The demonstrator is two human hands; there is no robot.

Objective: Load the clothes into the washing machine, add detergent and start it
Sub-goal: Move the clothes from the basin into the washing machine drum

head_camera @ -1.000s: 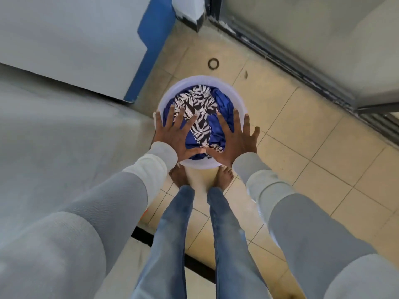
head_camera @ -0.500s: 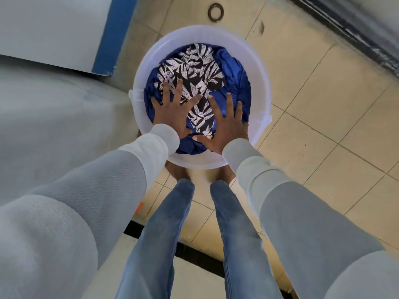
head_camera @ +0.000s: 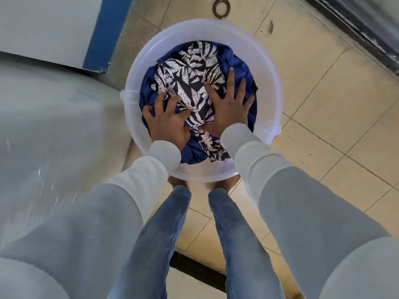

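Observation:
A white translucent bucket point(head_camera: 269, 67) stands on the tiled floor just in front of my bare feet. It holds a blue garment point(head_camera: 236, 59) with a black-and-white leaf-print garment point(head_camera: 190, 67) lying on top. Both my hands are inside the bucket. My left hand point(head_camera: 167, 121) has its fingers curled into the leaf-print cloth at the near left. My right hand point(head_camera: 228, 104) lies flat on the clothes with its fingers spread, partly over the blue cloth. No detergent is in view.
A large grey-white surface point(head_camera: 47, 130) fills the left side beside the bucket, with a white and blue panel point(head_camera: 103, 33) behind it. A metal ring point(head_camera: 221, 7) lies on the floor beyond the bucket. A dark door track point(head_camera: 356, 24) runs along the upper right.
I have bent closer to the bucket. Both hands went from hovering flat above the clothes down onto them, and my left fingers have curled into the leaf-print cloth.

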